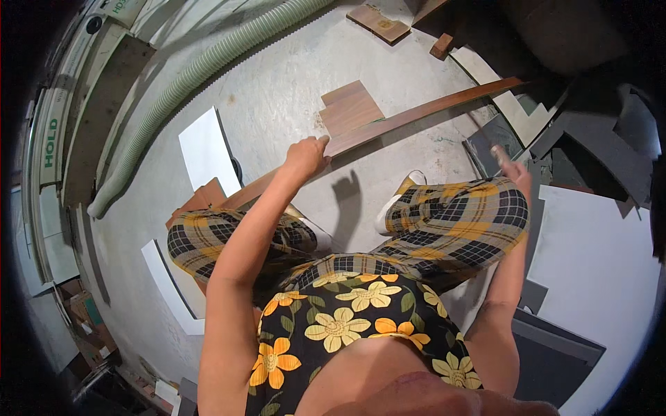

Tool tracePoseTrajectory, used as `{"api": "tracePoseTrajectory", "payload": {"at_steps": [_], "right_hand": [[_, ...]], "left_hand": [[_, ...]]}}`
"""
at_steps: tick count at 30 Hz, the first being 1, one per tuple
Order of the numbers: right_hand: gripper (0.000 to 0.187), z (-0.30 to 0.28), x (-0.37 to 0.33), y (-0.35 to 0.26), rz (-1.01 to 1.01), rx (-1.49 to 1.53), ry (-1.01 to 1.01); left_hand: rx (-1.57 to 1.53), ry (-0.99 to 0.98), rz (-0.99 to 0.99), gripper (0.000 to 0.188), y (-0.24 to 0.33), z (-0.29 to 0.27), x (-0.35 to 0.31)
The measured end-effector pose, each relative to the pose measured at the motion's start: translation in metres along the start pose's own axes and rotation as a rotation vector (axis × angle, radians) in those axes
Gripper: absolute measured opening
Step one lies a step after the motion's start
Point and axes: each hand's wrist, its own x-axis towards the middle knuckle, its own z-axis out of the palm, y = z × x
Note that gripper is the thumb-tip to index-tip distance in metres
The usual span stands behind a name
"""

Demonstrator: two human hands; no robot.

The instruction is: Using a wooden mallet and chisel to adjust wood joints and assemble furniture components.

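The left hand [306, 158] pinches the long brown strip [423, 111], slanting over the floor [257, 97]; the right hand's [513, 170] blurred fingers extend, apparently empty. Strip gripped, seemingly not yet set down; what's left, unclear.

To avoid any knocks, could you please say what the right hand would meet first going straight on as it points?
The right hand would probably meet the dark grey panel just ahead of it, though depth is unclear and it might pass above.
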Motion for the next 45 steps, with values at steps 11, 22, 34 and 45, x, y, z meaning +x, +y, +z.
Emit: {"api": "tracePoseTrajectory", "payload": {"at_steps": [11, 22, 34, 45], "right_hand": [[0.038, -0.046, 0.002, -0.285, -0.216, -0.047, -0.156], [0.036, 0.007, -0.012, -0.319, -0.284, -0.189, -0.361], [0.030, 0.022, -0.011, -0.319, -0.276, -0.154, -0.425], [0.029, 0.023, -0.016, -0.334, -0.254, -0.147, -0.373]], "left_hand": [[-0.122, -0.298, -0.498, 0.074, -0.141, 0.100, -0.003], [-0.037, -0.220, -0.464, 0.062, -0.131, 0.089, -0.044], [0.021, 0.240, -0.371, 0.041, -0.128, 0.070, -0.061], [-0.202, 0.455, -0.292, 0.045, -0.048, 0.084, 0.025]]}}
